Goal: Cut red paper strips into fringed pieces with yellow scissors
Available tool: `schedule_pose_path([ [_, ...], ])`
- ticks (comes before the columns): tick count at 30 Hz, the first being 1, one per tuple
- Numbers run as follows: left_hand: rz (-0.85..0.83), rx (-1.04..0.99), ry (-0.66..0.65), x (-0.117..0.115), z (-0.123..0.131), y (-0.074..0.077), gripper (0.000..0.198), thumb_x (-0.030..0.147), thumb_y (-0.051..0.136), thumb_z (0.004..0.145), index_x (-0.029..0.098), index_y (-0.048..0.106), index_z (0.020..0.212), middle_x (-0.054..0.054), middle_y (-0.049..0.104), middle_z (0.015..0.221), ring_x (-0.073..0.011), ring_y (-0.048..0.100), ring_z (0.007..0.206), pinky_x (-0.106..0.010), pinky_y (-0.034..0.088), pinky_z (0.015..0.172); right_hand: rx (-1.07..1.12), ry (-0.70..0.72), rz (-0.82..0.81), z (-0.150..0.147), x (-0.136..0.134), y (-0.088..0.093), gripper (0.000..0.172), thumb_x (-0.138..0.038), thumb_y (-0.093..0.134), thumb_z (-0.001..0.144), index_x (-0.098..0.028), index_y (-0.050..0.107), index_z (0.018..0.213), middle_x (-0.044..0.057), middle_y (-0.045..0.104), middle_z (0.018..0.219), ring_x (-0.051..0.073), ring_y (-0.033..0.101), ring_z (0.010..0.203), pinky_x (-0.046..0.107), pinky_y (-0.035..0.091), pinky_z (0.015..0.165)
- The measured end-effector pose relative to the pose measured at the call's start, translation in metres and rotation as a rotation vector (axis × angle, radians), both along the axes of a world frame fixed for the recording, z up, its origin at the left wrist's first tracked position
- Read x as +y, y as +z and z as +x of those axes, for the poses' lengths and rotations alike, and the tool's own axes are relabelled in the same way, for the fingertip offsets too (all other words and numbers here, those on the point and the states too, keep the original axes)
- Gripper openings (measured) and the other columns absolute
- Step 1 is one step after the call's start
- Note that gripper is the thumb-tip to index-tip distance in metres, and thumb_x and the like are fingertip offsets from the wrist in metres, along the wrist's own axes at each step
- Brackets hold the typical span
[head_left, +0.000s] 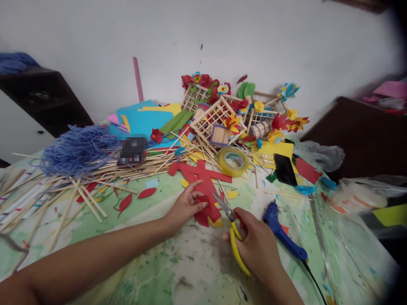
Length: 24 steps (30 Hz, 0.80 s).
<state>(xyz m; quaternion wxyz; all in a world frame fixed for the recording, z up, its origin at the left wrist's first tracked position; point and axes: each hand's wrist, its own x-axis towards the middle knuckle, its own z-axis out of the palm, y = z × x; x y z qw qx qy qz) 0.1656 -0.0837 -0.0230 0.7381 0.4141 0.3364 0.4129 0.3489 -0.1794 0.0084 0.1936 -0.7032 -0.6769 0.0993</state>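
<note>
Left hand (186, 206) fingers spread on red paper (205, 186): light, floppy, hold by edge. Right hand (257, 241) fingers wrapped round yellow scissors (237, 250).

Left hand (186, 206) open and spread — right hand (257, 242) curled into a tight grip, the two just apart.

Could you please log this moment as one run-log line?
left hand: on red paper | right hand: holding yellow-handled scissors, blades at paper | beside: blue glue gun

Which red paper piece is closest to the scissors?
The cross-shaped red paper under the left hand, touching the blades of the yellow-handled scissors; the red leaf cut-outs lie away to the left.
</note>
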Motion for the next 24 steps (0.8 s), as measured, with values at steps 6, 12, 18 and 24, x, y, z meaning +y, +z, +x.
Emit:
schedule_pose_path([
  [6, 0.001, -0.02, 0.014, 0.0071, -0.005, -0.0027, 0.08, 0.017, 0.072, 0.064, 0.022, 0.031, 0.132, 0.002, 0.056, 0.083, -0.0086, 0.058, 0.073, -0.021, 0.044, 0.068, -0.081, 0.061, -0.089, -0.0067, 0.0, -0.0008, 0.038, -0.029, 0.055, 0.069, -0.021, 0.054, 0.107, 0.007, 0.061, 0.097, 0.022, 0.057, 0.086, 0.03, 0.041, 0.072],
  [12, 0.012, -0.011, 0.011, 0.0069, -0.0055, -0.0027, 0.077, 0.018, 0.073, 0.063, 0.021, 0.034, 0.13, 0.001, 0.057, 0.082, -0.0101, 0.059, 0.073, -0.022, 0.045, 0.068, -0.098, 0.087, -0.117, -0.0059, 0.0007, -0.0041, 0.042, -0.031, 0.056, 0.071, -0.019, 0.053, 0.111, 0.009, 0.059, 0.099, 0.023, 0.056, 0.09, 0.03, 0.04, 0.075],
  [18, -0.001, 0.022, -0.018, 0.0071, -0.0059, -0.0025, 0.075, 0.019, 0.074, 0.061, 0.021, 0.037, 0.126, 0.001, 0.057, 0.08, -0.0101, 0.059, 0.07, -0.022, 0.045, 0.066, -0.127, 0.083, -0.132, -0.0077, 0.0016, -0.0035, 0.04, -0.033, 0.057, 0.071, -0.021, 0.055, 0.109, 0.008, 0.06, 0.093, 0.023, 0.057, 0.085, 0.029, 0.041, 0.072],
  [24, -0.008, 0.029, -0.059, 0.0063, -0.0062, -0.0026, 0.076, 0.019, 0.075, 0.06, 0.022, 0.038, 0.126, -0.001, 0.058, 0.083, -0.0103, 0.059, 0.067, -0.021, 0.043, 0.061, -0.107, 0.091, -0.122, -0.0089, 0.0019, -0.004, 0.041, -0.031, 0.058, 0.07, -0.021, 0.055, 0.11, 0.008, 0.06, 0.092, 0.022, 0.057, 0.084, 0.029, 0.041, 0.071],
])
